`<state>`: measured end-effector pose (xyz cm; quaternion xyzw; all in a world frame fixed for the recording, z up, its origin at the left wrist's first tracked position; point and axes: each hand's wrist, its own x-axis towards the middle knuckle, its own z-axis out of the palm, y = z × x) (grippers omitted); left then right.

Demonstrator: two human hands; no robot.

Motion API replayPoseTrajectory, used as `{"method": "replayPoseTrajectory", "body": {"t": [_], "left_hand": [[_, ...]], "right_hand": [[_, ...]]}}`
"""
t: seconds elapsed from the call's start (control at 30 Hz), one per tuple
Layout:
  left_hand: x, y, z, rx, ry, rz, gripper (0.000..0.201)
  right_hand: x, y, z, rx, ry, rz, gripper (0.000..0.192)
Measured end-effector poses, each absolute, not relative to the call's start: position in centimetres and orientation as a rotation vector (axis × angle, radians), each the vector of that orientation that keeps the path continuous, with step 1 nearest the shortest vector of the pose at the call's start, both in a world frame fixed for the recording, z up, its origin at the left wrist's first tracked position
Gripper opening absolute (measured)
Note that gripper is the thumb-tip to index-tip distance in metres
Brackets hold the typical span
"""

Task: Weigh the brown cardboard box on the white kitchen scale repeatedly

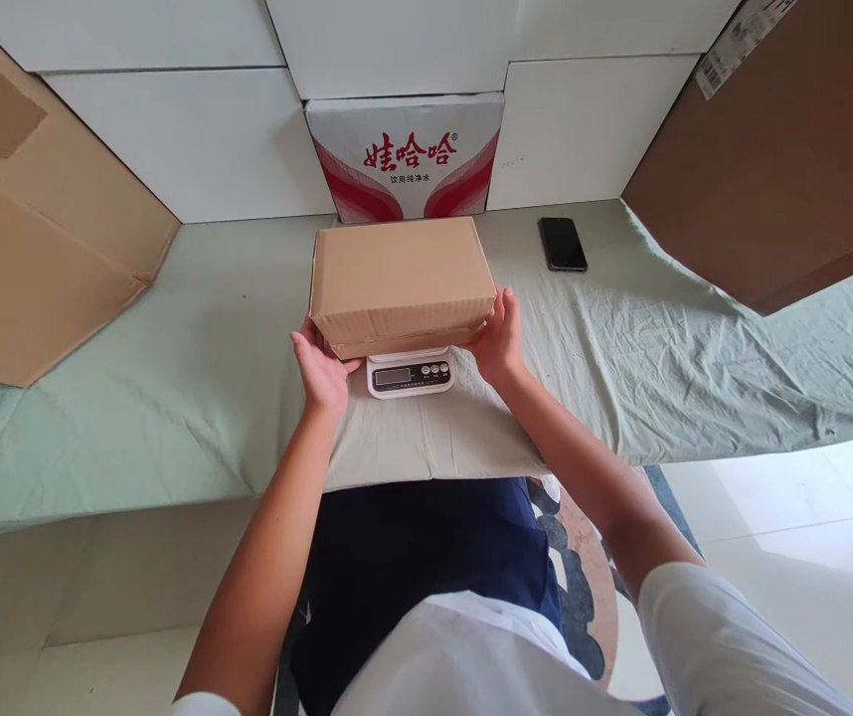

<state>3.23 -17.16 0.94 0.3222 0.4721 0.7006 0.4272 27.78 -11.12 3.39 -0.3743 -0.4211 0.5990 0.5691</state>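
Makeshift home packing station: surface draped in wrinkled pale green cloth [657, 338], small white digital scale [410, 374], flattened brown cardboard sheets [31, 229], white foam blocks [195, 139] stacked behind, tiled floor [806, 517].

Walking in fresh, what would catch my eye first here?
Dead centre, a plain cardboard box sits over a small white digital scale, with the left hand and right hand pressed against its two ends. Behind it stands a white carton with red Chinese lettering, and a dark phone lies on the green cloth to the right.
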Motion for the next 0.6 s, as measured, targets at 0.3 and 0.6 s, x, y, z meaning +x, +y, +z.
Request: {"method": "replayPoseTrajectory", "body": {"t": [0.3, 0.6], "left_hand": [[2.5, -16.9, 0.2, 0.908, 1.23, 1.914, 0.081], [4.8, -17.5, 1.0, 1.195, 1.146, 1.869, 0.076]], "right_hand": [[27.8, -11.6, 3.7, -0.94, -0.875, 1.329, 0.074], [26.4, -13.1, 4.9, -0.835, -1.124, 1.07, 0.07]]}}
